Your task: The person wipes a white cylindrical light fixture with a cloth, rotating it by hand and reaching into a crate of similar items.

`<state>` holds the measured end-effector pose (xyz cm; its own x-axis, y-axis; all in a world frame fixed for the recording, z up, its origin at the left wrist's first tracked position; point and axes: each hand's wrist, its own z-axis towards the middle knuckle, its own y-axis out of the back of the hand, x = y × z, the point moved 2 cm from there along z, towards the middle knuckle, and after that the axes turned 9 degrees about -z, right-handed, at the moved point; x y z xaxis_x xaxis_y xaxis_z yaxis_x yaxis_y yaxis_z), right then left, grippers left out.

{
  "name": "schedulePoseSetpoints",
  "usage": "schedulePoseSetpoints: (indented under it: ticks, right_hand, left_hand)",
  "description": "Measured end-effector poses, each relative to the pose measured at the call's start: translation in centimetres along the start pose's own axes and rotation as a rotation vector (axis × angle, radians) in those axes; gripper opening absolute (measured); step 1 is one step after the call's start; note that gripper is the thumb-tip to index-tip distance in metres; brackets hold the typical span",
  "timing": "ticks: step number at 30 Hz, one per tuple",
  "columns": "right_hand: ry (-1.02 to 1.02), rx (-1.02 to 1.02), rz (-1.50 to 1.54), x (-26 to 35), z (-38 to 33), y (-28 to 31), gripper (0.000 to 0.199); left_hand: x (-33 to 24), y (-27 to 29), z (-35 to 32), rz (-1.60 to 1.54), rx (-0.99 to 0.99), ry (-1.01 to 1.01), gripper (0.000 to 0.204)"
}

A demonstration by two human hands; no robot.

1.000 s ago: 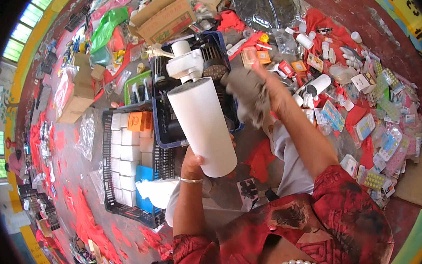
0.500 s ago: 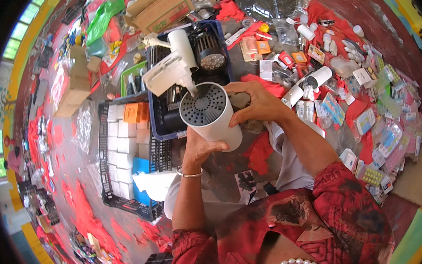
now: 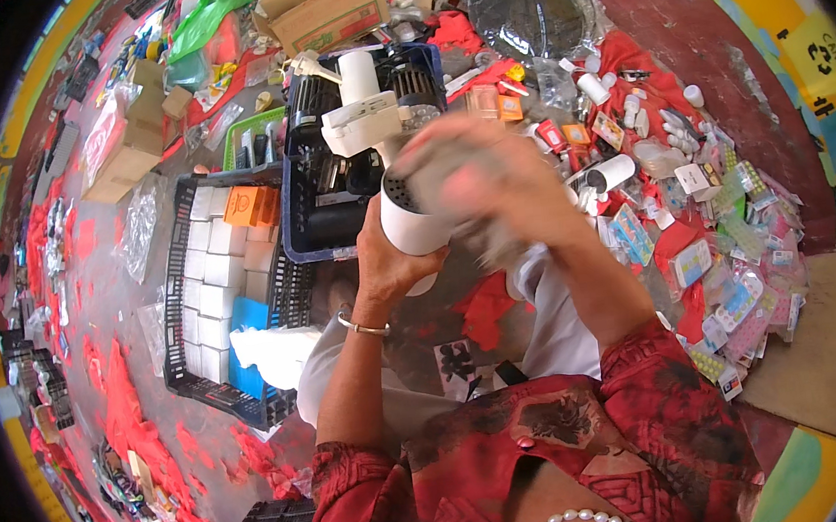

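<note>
My left hand (image 3: 385, 264) grips a white cylindrical lamp housing (image 3: 412, 224) with a white bracket on its far end, held up in front of me with its perforated end turned toward my other hand. My right hand (image 3: 491, 180) is blurred and covers that end, pressing a grey cloth (image 3: 439, 160) against it. A metal bangle sits on my left wrist. Both hands hover over a dark blue crate (image 3: 321, 235) holding more lamp parts.
A black crate (image 3: 179, 312) of white, orange and blue boxes lies at the left. Cardboard boxes (image 3: 327, 10) stand at the top, a round black grille (image 3: 525, 8) in plastic beside them. Many small packets and white bottles (image 3: 714, 235) are spread at the right on red scraps.
The white housing has been tipped from upright to end-on and lowered toward me. My right hand with the cloth moved from beside it onto its perforated end.
</note>
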<state>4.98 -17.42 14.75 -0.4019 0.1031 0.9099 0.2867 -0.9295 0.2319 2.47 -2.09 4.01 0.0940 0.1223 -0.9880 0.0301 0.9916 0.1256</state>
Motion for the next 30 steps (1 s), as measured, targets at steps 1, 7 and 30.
schedulePoseSetpoints:
  ticks: [1,7,30]
  right_hand:
    - [0.211,0.075,-0.306,-1.3,0.5,-1.3,0.049]
    - [-0.033,0.048,-0.507,-1.3,1.2,-2.4,0.041]
    - [0.351,-0.088,-0.928,3.0,2.3,-8.0,0.024]
  left_hand:
    - [0.9,0.5,0.1,0.094,0.107,-0.078,0.072]
    - [-0.7,1.0,-1.3,-0.052,0.021,-0.058,0.072]
    - [-1.9,4.0,-0.9,0.019,-0.2,-0.284,0.071]
